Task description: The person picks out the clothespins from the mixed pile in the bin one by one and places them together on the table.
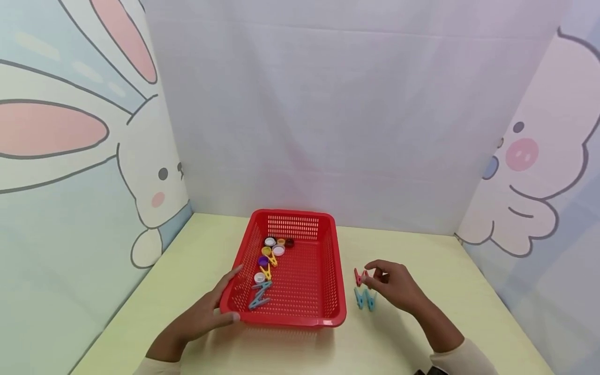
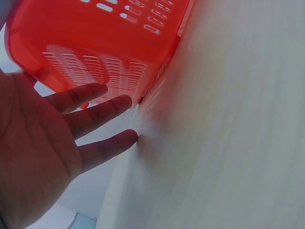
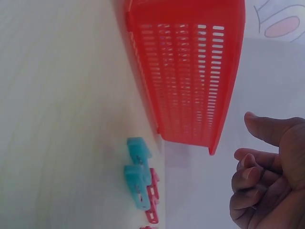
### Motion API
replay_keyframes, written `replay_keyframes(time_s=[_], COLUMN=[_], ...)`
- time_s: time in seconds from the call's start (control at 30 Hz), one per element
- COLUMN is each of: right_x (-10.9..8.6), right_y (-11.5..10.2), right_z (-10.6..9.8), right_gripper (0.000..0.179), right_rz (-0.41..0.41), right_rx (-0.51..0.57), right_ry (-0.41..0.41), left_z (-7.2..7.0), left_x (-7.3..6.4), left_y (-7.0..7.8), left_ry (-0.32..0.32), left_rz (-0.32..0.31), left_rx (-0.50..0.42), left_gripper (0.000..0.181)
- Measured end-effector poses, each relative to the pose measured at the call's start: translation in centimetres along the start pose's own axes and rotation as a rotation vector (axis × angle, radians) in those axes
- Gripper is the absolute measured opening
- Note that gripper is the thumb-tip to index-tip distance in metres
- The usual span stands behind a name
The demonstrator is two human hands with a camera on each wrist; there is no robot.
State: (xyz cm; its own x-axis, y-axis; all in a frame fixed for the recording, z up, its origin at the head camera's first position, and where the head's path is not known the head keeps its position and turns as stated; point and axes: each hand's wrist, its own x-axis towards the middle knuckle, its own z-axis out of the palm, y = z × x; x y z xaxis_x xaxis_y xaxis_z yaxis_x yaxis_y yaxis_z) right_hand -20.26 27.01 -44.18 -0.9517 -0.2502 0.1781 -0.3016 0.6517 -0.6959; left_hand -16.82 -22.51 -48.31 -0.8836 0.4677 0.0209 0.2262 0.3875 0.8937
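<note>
A red plastic basket [image 1: 330, 291] stands on the table. My left hand [image 1: 201, 315] touches its near left corner, index finger and thumb at the rim; in the left wrist view the other fingers [image 2: 102, 114] are straight and spread beside the wall. To the right of the basket, my right hand [image 1: 396, 285] hovers over pink clothespins [image 1: 358, 277], partly covering them. Its thumb and index finger are apart, the other fingers loosely curled, nothing held. In the right wrist view the pink clothespins [image 3: 153, 191] lie beyond two teal clothespins [image 3: 137, 183].
Along the basket's left side lie several bottle caps [image 1: 263, 260], yellow clothespins [image 1: 266, 272] and grey-blue clothespins [image 1: 259, 300]. The pale yellow table [image 1: 422, 250] meets a white cloth [image 1: 309, 130] at the back and cartoon-printed walls on both sides.
</note>
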Motion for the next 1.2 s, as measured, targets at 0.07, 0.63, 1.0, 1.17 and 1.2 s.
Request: replay_keyframes(time_s=[0.07,0.63,1.0,1.17,1.2], right_x=[0.2,2.5,4.4,5.2,5.4], right_y=[-0.7,-6.1,-10.1,-11.9,-12.2], right_z=[-0.1,0.3,2.8,4.3,4.6], right_gripper=[0.030,0.038,0.041,0.048,0.050], right_rz=[-0.026,-0.139,-0.221,-0.222,-0.222], right_rx=[0.006,0.028,0.079,0.088,0.096], right_ry=[-0.002,-0.035,-0.105,-0.176,-0.190], left_z=[-0.1,-0.1,0.0,0.1,0.1], left_x=[0.0,0.1,0.2,0.2,0.2], left_y=[0.1,-0.2,-0.2,-0.4,-0.5], left_ry=[-0.002,0.001,0.017,0.010,0.009], left_rz=[0.002,0.011,-0.037,-0.028,-0.028], left_rx=[0.002,0.016,0.009,0.000,0.000], left_gripper=[0.115,0.114,0.115,0.115,0.115])
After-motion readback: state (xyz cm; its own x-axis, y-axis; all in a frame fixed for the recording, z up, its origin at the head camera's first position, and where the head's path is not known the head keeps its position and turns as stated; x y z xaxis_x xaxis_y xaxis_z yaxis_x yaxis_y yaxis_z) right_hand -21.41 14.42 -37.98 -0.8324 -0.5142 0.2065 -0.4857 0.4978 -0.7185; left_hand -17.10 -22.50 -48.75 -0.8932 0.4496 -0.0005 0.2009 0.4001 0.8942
